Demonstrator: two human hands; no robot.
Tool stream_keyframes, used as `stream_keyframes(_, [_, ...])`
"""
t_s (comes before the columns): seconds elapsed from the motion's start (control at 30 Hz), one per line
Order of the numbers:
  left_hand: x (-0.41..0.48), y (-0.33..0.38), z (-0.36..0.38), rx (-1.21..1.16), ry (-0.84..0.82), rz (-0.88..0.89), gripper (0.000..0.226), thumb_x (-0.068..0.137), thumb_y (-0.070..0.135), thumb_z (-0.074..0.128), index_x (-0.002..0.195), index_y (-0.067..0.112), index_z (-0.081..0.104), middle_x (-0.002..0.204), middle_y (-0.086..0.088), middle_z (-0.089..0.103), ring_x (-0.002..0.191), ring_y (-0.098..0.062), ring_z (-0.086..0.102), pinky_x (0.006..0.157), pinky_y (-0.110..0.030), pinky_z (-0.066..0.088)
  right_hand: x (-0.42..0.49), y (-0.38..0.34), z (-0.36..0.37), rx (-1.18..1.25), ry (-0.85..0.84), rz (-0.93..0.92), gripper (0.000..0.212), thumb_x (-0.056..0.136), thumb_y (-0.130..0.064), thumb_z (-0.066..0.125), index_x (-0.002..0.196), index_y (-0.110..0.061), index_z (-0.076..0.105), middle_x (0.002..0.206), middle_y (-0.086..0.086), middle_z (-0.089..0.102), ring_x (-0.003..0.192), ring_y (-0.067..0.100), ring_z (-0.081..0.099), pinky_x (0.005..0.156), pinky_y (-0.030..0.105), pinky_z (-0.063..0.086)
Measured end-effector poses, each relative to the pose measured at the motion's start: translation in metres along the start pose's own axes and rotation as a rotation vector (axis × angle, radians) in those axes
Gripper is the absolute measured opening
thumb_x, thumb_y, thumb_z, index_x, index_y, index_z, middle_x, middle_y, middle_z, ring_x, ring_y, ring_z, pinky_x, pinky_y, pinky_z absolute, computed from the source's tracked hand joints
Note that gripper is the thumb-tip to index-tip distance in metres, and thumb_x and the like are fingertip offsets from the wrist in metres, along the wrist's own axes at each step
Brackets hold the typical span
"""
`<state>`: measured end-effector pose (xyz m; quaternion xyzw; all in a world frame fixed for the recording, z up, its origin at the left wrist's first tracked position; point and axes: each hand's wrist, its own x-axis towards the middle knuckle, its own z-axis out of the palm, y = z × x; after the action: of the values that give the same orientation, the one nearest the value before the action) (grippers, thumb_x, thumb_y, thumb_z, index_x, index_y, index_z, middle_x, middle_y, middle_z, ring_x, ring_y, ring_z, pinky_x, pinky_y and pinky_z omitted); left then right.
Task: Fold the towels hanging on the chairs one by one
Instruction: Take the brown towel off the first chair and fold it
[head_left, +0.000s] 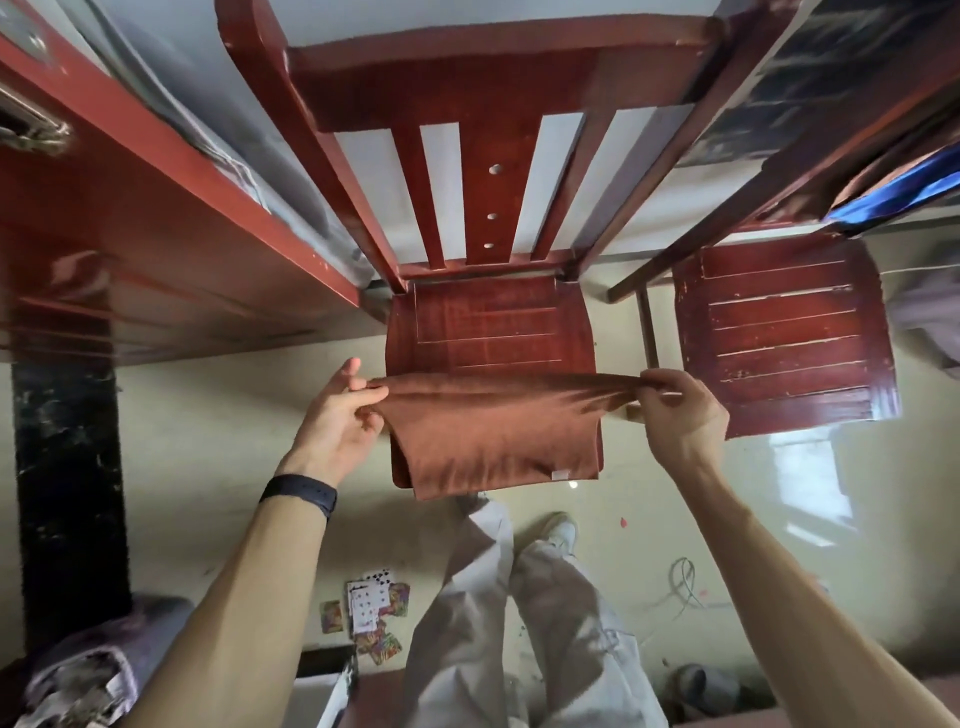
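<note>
Left hand and right hand each pinch a top corner of soft, possibly folded brown towel over glossy slatted wooden chair.

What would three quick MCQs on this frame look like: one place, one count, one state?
1. Where does the brown towel lie?
A. Over the front of the middle chair seat
B. On the floor
C. Over the chair's backrest

2. How many round holes show in the middle chair's central back slat?
A. One
B. Three
C. Five

3. How is the towel held?
A. By one hand only
B. Untouched
C. Pinched at both ends of its upper edge

Answers:
1 A, its lower part hangs past the seat's front edge.
2 B, three pale holes sit in a line.
3 C, the left hand and right hand each grip an end, the edge stretched between them.
</note>
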<state>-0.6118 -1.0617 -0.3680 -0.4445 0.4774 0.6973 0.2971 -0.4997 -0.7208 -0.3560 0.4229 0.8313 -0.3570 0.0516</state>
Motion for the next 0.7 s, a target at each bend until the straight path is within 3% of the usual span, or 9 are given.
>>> stream_keyframes(0.07, [0.007, 0.001, 0.0, -0.046, 0.063, -0.026, 0.045, 0.086, -0.014, 0.058, 0.1, 0.029, 0.063, 0.068, 0.013, 0.055, 0.068, -0.003, 0.052, 0.054, -0.018, 0.027, 0.005, -0.004, 0.006, 0.016, -0.003, 0.031, 0.022, 0.089, -0.016, 0.062, 0.105, -0.024, 0.075, 0.094, -0.009, 0.07, 0.079, 0.006, 0.064, 0.072, 0.002, 0.035])
stream_keyframes(0.2, [0.009, -0.003, -0.007, 0.208, 0.09, -0.022, 0.053, 0.085, -0.018, 0.054, 0.12, 0.022, 0.062, 0.099, 0.001, 0.061, 0.083, -0.005, 0.058, 0.056, -0.018, 0.032, 0.007, -0.006, 0.018, 0.01, -0.024, 0.088, 0.024, 0.089, -0.016, 0.061, 0.107, -0.023, 0.075, 0.094, -0.007, 0.07, 0.075, 0.001, 0.059, 0.064, -0.004, 0.032])
stream_keyframes(0.3, [0.011, -0.005, -0.008, 0.208, 0.121, 0.123, 0.049, 0.083, -0.019, 0.056, 0.109, 0.022, 0.065, 0.098, 0.002, 0.064, 0.086, -0.005, 0.059, 0.063, -0.014, 0.039, 0.004, -0.001, 0.024, 0.016, -0.028, 0.108, 0.024, 0.089, -0.016, 0.061, 0.108, -0.022, 0.076, 0.095, -0.006, 0.072, 0.073, -0.005, 0.059, 0.063, -0.004, 0.035])
stream_keyframes(0.33, [0.014, -0.004, -0.008, 0.22, 0.132, 0.199, 0.045, 0.082, -0.019, 0.059, 0.103, 0.02, 0.066, 0.093, 0.002, 0.064, 0.085, -0.007, 0.061, 0.066, -0.014, 0.045, 0.006, 0.0, 0.026, 0.032, -0.029, 0.114, 0.024, 0.089, -0.017, 0.062, 0.107, -0.023, 0.076, 0.095, -0.005, 0.072, 0.075, -0.003, 0.061, 0.067, -0.002, 0.038])
stream_keyframes(0.4, [0.025, 0.0, -0.005, 0.297, 0.153, 0.355, 0.039, 0.078, -0.019, 0.066, 0.093, 0.018, 0.068, 0.084, 0.001, 0.065, 0.083, -0.011, 0.063, 0.075, -0.02, 0.054, 0.016, -0.006, 0.03, 0.07, -0.029, 0.102, 0.023, 0.088, -0.017, 0.062, 0.105, -0.025, 0.075, 0.094, -0.006, 0.071, 0.084, 0.01, 0.067, 0.083, 0.014, 0.049])
stream_keyframes(0.47, [0.042, 0.009, 0.004, 0.339, 0.172, 0.446, 0.036, 0.077, -0.016, 0.07, 0.086, 0.019, 0.07, 0.078, 0.002, 0.066, 0.078, -0.01, 0.064, 0.08, -0.027, 0.055, 0.039, -0.019, 0.039, 0.095, -0.021, 0.071, 0.024, 0.088, -0.017, 0.061, 0.105, -0.025, 0.075, 0.092, -0.008, 0.069, 0.092, 0.014, 0.066, 0.092, 0.026, 0.05])
stream_keyframes(0.57, [0.084, 0.026, 0.029, 0.291, 0.156, 0.477, 0.036, 0.079, -0.017, 0.066, 0.085, 0.019, 0.068, 0.076, 0.003, 0.064, 0.071, -0.009, 0.063, 0.07, -0.023, 0.054, 0.095, -0.032, 0.07, 0.173, -0.017, 0.095, 0.023, 0.087, -0.02, 0.061, 0.105, -0.027, 0.074, 0.095, -0.01, 0.071, 0.095, 0.013, 0.066, 0.093, 0.026, 0.05])
stream_keyframes(0.63, [0.115, 0.033, 0.046, 0.211, 0.146, 0.45, 0.036, 0.081, -0.018, 0.062, 0.086, 0.017, 0.067, 0.076, 0.003, 0.063, 0.066, -0.008, 0.063, 0.065, -0.021, 0.051, 0.128, -0.032, 0.096, 0.212, -0.042, 0.1, 0.023, 0.085, -0.025, 0.061, 0.104, -0.031, 0.072, 0.096, -0.014, 0.071, 0.096, 0.014, 0.068, 0.095, 0.035, 0.055])
stream_keyframes(0.7, [0.139, 0.034, 0.062, 0.132, 0.103, 0.381, 0.031, 0.085, -0.009, 0.061, 0.091, 0.021, 0.068, 0.087, 0.002, 0.069, 0.07, -0.005, 0.066, 0.068, -0.022, 0.048, 0.145, -0.028, 0.118, 0.24, -0.086, 0.094, 0.036, 0.087, -0.027, 0.061, 0.122, -0.032, 0.066, 0.109, -0.013, 0.068, 0.1, 0.012, 0.066, 0.095, 0.034, 0.056])
